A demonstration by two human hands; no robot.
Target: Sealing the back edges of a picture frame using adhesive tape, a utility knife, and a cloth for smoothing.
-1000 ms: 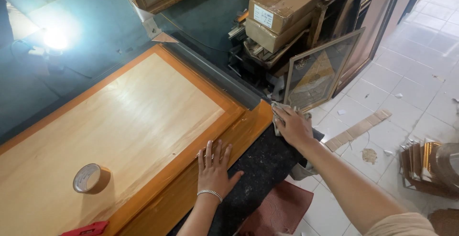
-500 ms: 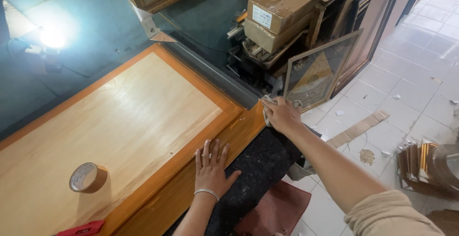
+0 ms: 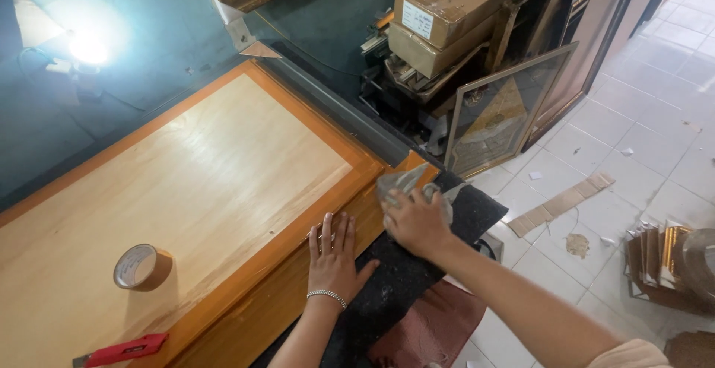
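A large wooden panel [image 3: 186,189] with an orange frame lies flat across a dark, carpet-covered bench [image 3: 402,278]. My left hand [image 3: 335,252] rests flat, fingers spread, on the frame's near edge, a bracelet on the wrist. My right hand [image 3: 413,219] presses a crumpled grey cloth [image 3: 398,183] against the frame's near right corner, on top of the dark bench surface.
A roll of brown tape [image 3: 141,267] and a red utility knife [image 3: 123,350] lie on the panel at left. Stacked cardboard boxes [image 3: 439,21] and a glazed picture frame [image 3: 506,111] stand beyond. Cardboard strips [image 3: 558,204] and gilt frame pieces [image 3: 663,252] lie on the white tiled floor.
My right hand with the cloth has slid along the frame's corner, down towards me. My left hand stays flat on the frame edge.
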